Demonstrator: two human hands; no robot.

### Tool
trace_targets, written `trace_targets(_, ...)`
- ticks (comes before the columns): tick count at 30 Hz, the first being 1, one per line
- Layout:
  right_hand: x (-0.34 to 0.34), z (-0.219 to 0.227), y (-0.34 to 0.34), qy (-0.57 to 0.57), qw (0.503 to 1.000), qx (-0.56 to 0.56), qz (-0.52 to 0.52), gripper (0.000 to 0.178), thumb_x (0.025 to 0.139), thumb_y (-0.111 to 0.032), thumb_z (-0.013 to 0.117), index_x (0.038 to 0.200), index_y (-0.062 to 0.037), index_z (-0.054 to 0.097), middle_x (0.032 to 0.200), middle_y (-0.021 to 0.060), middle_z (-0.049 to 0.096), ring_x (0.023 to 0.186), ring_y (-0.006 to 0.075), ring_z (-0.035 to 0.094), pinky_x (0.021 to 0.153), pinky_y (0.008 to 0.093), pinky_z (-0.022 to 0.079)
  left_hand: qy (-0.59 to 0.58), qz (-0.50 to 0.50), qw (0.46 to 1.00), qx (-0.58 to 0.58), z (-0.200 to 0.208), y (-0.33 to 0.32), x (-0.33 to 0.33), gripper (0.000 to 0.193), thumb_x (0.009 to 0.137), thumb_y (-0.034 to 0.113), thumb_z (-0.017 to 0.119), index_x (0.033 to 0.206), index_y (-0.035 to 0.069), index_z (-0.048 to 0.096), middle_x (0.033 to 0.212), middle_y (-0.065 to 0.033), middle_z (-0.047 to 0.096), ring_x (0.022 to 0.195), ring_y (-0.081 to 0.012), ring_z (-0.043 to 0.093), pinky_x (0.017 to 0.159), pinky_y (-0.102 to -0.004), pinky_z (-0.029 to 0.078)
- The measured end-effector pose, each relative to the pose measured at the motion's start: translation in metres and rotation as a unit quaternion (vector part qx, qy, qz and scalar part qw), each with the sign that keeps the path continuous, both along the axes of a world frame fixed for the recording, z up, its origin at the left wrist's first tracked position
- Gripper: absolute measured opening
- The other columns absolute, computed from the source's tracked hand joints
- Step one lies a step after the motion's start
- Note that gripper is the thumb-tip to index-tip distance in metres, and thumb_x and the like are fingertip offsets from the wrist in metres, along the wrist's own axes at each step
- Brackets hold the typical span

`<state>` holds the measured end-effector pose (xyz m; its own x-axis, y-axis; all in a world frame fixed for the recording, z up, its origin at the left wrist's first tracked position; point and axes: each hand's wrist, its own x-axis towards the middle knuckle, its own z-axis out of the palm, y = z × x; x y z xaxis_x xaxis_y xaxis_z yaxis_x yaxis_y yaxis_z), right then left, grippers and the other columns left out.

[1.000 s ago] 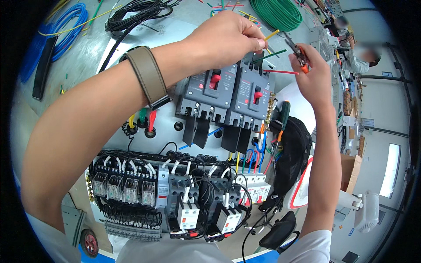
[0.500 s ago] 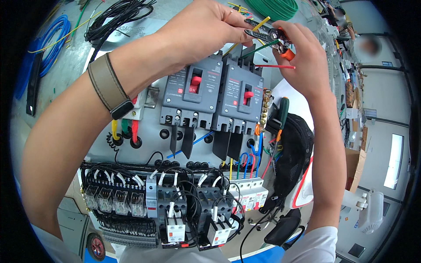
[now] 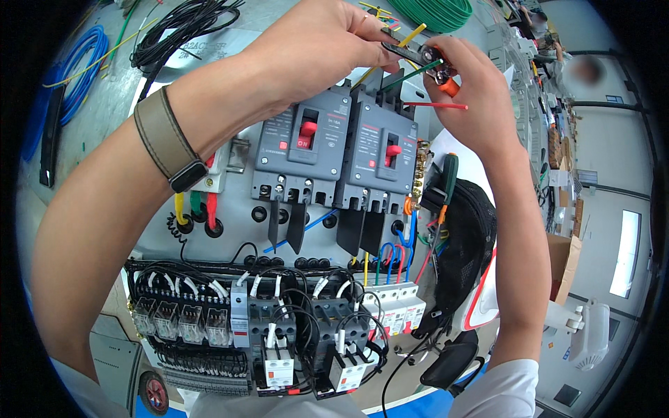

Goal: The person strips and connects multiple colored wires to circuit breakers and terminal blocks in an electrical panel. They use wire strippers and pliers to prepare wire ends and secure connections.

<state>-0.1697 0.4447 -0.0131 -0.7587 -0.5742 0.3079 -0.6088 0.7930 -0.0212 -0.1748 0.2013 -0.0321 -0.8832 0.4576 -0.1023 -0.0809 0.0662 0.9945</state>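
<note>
Hands meet at the top of the panel in the head view, the only view you have. Your left hand (image 3: 320,49) comes in over the two grey circuit breakers (image 3: 341,150), fingers curled and pinched together on the green wire (image 3: 411,73) where it rises from the top of the right-hand breaker. Your right hand (image 3: 477,90) is closed around a small hand tool with orange grips (image 3: 435,59), its dark nose laid against that same green wire just beside your left fingertips. Whether the tool's nose is biting the wire or only resting on it, you cannot tell from here. A yellow wire (image 3: 411,35) slants up behind your hands, and a red wire (image 3: 435,106) sticks out sideways just under your right palm, free at its end.

A tan watch strap (image 3: 164,139) sits on your left wrist, above the yellow, green and red leads (image 3: 195,209) that drop into the panel face. Below the breakers, a blue wire (image 3: 306,230) runs slantwise across the grey plate. Lower still there is a row of clear relays (image 3: 181,320) on the left and dark contactors (image 3: 306,341) beside them, with a small bank of white breakers (image 3: 394,310) to their right. A coil of black cable (image 3: 181,28) lies on the floor past your left forearm, a green coil (image 3: 435,10) past your hands, and a black mesh bag (image 3: 470,237) hangs near your right forearm
</note>
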Motion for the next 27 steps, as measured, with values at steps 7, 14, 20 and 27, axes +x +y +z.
trace_targets(7,0.002,-0.001,-0.001,0.01,1.0,0.014,-0.015,0.039,0.084,-0.002,0.077,0.121,-0.0046,0.067,0.104,0.0151,0.07,0.091,0.0312,0.07,0.083,0.0385,0.057,-0.02,0.023,0.999,-0.031,0.004,0.006,0.001,0.015,0.095,0.005,0.069,0.102,0.001,0.082,0.082,-0.0023,0.075,0.073,-0.0063,0.058,0.068,-0.0245,0.046)
trace_targets(14,0.002,0.0,-0.002,0.008,1.0,0.017,-0.015,0.039,0.083,-0.002,0.077,0.121,-0.005,0.067,0.104,0.0152,0.071,0.091,0.0315,0.071,0.083,0.0383,0.057,0.006,-0.004,1.0,0.009,0.001,-0.002,0.002,0.014,0.094,0.006,0.071,0.102,0.001,0.082,0.083,-0.003,0.075,0.074,-0.0069,0.059,0.069,-0.0253,0.046)
trace_targets(20,0.0,-0.001,-0.001,0.0,1.0,0.004,-0.011,0.038,0.084,-0.002,0.077,0.121,-0.0047,0.066,0.103,0.0171,0.07,0.088,0.0338,0.071,0.081,0.0385,0.057,0.009,0.013,0.999,0.051,-0.007,0.002,0.003,0.013,0.095,0.006,0.071,0.102,0.001,0.081,0.084,-0.0033,0.076,0.074,-0.0071,0.06,0.069,-0.0261,0.047)
trace_targets(27,-0.005,-0.005,0.007,0.018,0.998,0.034,-0.041,0.037,0.08,-0.003,0.077,0.115,-0.0045,0.066,0.098,0.0176,0.07,0.086,0.0371,0.069,0.074,0.0393,0.056,0.017,0.008,0.999,0.049,-0.01,0.003,0.001,0.011,0.095,0.006,0.073,0.101,0.0,0.08,0.086,-0.0034,0.077,0.075,-0.007,0.062,0.07,-0.0252,0.049)
